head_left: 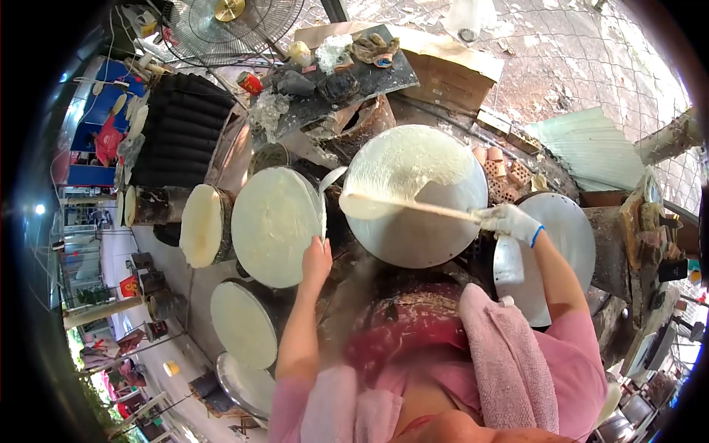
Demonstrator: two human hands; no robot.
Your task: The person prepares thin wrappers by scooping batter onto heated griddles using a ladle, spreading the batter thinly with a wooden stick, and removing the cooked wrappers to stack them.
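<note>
My bare left hand (pixel 316 260) is closed on the lower end of a pale curved strip (pixel 332 178), beside a round pan covered with a cream-coloured layer (pixel 277 227). The strip's exact kind is unclear. My right hand (pixel 508 221), in a white glove with a blue cuff, grips a long wooden stick (pixel 421 207). The stick reaches left across a large round metal griddle (pixel 413 240), its far end in pale wet batter (pixel 402 159). Batter covers the griddle's upper and left parts, while bare metal shows below and to the right.
More coated round pans (pixel 242 325) stand at the left. Near my right forearm is a metal disc (pixel 569 236). Beyond the griddle are perforated clay-coloured cylinders (pixel 496 168), a cluttered board (pixel 377 77), a cardboard box (pixel 450 77) and a fan (pixel 229 22).
</note>
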